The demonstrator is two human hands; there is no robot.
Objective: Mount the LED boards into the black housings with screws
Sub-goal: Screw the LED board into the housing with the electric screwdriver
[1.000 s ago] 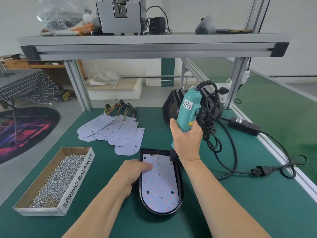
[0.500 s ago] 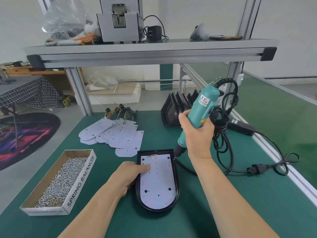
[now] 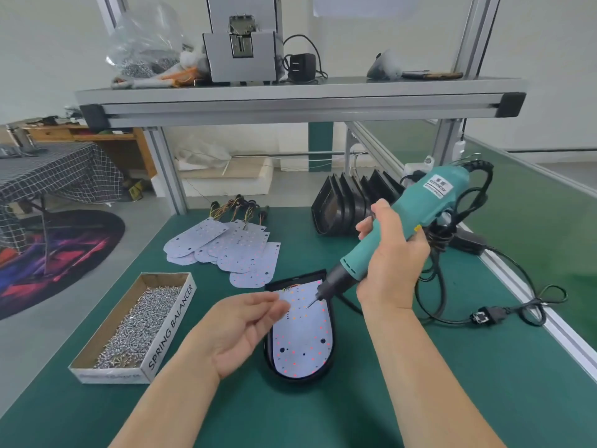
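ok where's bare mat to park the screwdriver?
Best: near-right mat, bordered by the housing, the plug lead and the right rail. Also the strip between the loose boards and the housing stack. Crowded: far right, where the screwdriver trails its coiled cable by the adapter.

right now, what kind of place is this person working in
Likely a small electronics assembly workshop: a green workbench, a box of screws, loose LED boards, and an electric screwdriver gripped in the right hand.
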